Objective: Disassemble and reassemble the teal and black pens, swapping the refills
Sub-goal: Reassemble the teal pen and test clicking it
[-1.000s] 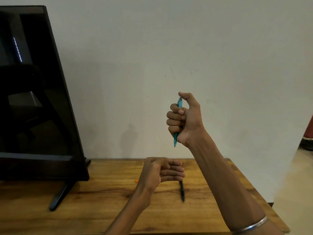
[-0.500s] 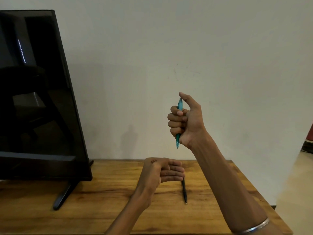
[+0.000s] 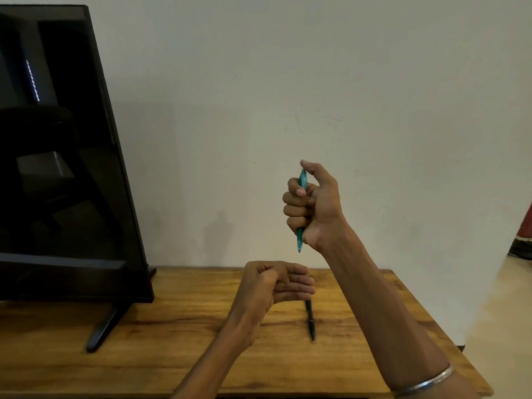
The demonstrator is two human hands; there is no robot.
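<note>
My right hand (image 3: 312,207) is raised above the table and grips the teal pen (image 3: 300,239) in a fist, tip pointing down, thumb resting on the pen's top end. Below it hovers my left hand (image 3: 276,286), fingers straight and pointing right, holding nothing I can see. The black pen (image 3: 310,321) lies on the wooden table (image 3: 172,341), its far end hidden behind my left fingers.
A large black TV screen (image 3: 57,168) on a stand with a foot (image 3: 102,329) fills the left side of the table. A pale wall rises right behind the table. The table's right edge drops to the floor (image 3: 503,326).
The view shifted slightly; the hands and pens stay nearly as they were. My right thumb remains on top of the teal pen.
</note>
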